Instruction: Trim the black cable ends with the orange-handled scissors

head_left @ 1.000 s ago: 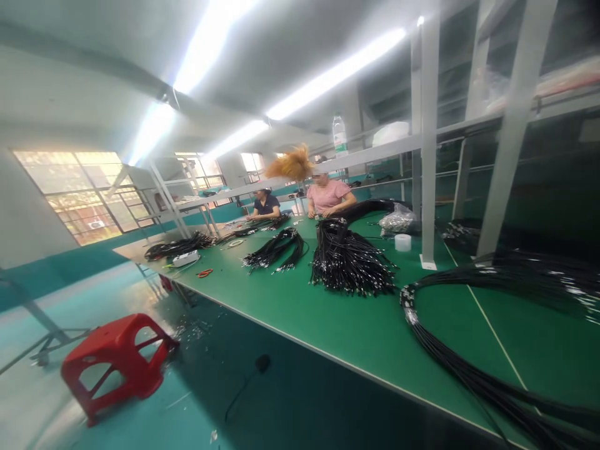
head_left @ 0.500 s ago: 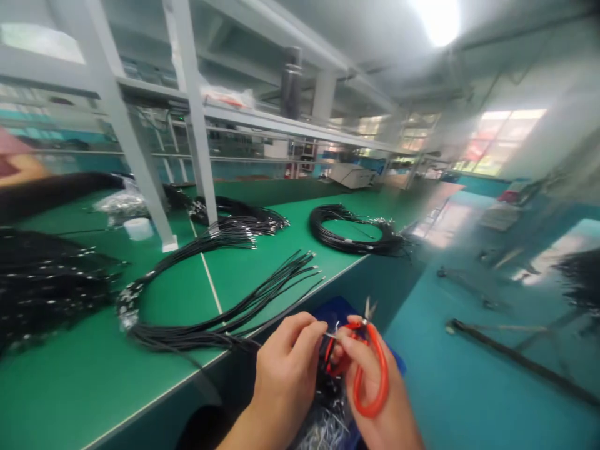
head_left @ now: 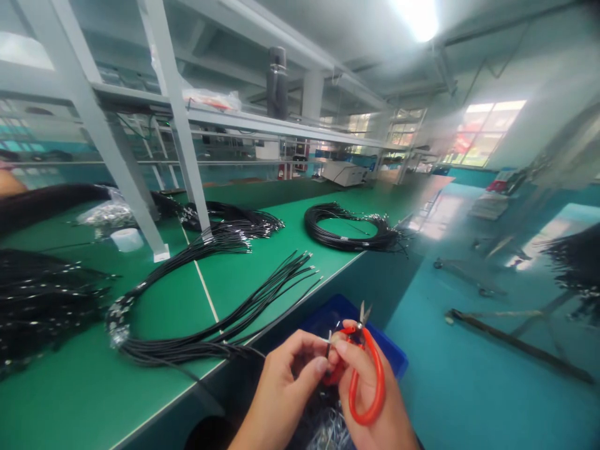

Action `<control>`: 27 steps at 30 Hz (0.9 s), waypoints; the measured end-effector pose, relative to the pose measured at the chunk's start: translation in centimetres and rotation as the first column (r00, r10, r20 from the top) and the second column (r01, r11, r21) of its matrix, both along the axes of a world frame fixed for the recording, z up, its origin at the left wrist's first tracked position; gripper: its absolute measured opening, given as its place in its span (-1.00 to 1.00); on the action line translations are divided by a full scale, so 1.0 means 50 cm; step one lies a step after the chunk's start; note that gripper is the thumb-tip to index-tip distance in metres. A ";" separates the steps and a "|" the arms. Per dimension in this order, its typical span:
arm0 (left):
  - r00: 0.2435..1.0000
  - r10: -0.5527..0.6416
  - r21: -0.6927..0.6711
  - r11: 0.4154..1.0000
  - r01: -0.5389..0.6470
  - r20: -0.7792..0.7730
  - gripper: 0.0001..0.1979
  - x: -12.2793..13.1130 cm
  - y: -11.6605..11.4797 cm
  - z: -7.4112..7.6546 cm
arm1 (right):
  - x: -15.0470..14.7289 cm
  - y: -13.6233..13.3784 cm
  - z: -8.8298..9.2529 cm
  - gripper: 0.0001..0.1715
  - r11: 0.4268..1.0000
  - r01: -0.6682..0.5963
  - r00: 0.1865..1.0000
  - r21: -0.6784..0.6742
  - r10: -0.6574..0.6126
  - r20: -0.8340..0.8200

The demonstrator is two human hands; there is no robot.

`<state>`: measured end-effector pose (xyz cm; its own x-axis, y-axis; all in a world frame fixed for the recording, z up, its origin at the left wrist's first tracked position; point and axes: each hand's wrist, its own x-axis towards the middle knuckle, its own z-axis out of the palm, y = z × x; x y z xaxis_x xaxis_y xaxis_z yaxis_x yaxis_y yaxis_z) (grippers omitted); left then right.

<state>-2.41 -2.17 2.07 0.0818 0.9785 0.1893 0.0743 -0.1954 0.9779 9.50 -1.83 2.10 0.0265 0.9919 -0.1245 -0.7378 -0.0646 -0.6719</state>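
Observation:
My right hand [head_left: 370, 381] is wrapped round red-handled scissors [head_left: 380, 387], whose short blades [head_left: 363, 312] point up and stand slightly apart. Its thumb and forefinger also pinch close to a thin pale wire end. My left hand [head_left: 285, 381] is curled against the right one, fingers bent round a dark cable end [head_left: 327, 351]; much of this grip is hidden. On the green table [head_left: 253, 269] beside them lies a curved bundle of black cables [head_left: 187, 347], bound with clear wrap [head_left: 119, 322], its loose ends fanned out toward the right.
Below my hands sits a blue bin [head_left: 394, 356] with clear scraps [head_left: 328, 431]. A coiled cable bundle [head_left: 323, 234], more cables [head_left: 42, 294] and a white cup [head_left: 126, 239] are on the table. Shelf posts [head_left: 180, 125] rise from it. Another person's arm [head_left: 10, 184] shows at far left.
The left hand's forefinger and thumb have spread apart and its fingers have come closer to the right hand. The scissors stay in the right hand. The view has shifted slightly right.

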 end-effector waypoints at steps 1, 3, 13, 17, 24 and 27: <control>0.995 -0.026 -0.057 0.998 0.031 0.095 -0.92 0.008 -0.002 0.000 | -0.001 -0.001 0.000 -0.70 1.000 -0.004 1.000 0.013 0.004 0.007; 0.979 0.014 -0.102 0.995 0.007 0.201 -0.90 0.023 -0.005 -0.003 | -0.004 -0.002 0.000 -0.74 0.999 -0.010 1.000 0.033 0.009 0.021; 0.977 0.192 -0.112 0.977 -0.182 0.089 -0.84 0.039 -0.004 0.004 | 0.022 -0.005 -0.008 -0.66 0.854 0.257 0.586 0.452 -0.510 0.630; 0.988 0.114 -0.139 0.985 -0.099 0.104 -0.88 0.040 0.000 0.012 | 0.041 0.009 -0.021 -0.62 0.705 -0.023 0.361 0.709 -0.655 0.664; 0.975 0.125 -0.167 0.981 -0.094 0.182 -0.83 0.043 0.003 0.003 | 0.041 0.015 -0.038 -0.69 0.732 0.015 0.350 0.681 -0.642 0.682; 0.984 0.076 -0.167 0.985 -0.049 0.162 -0.86 0.037 0.005 0.005 | 0.039 0.012 -0.037 -0.68 0.707 -0.010 0.344 0.707 -0.661 0.667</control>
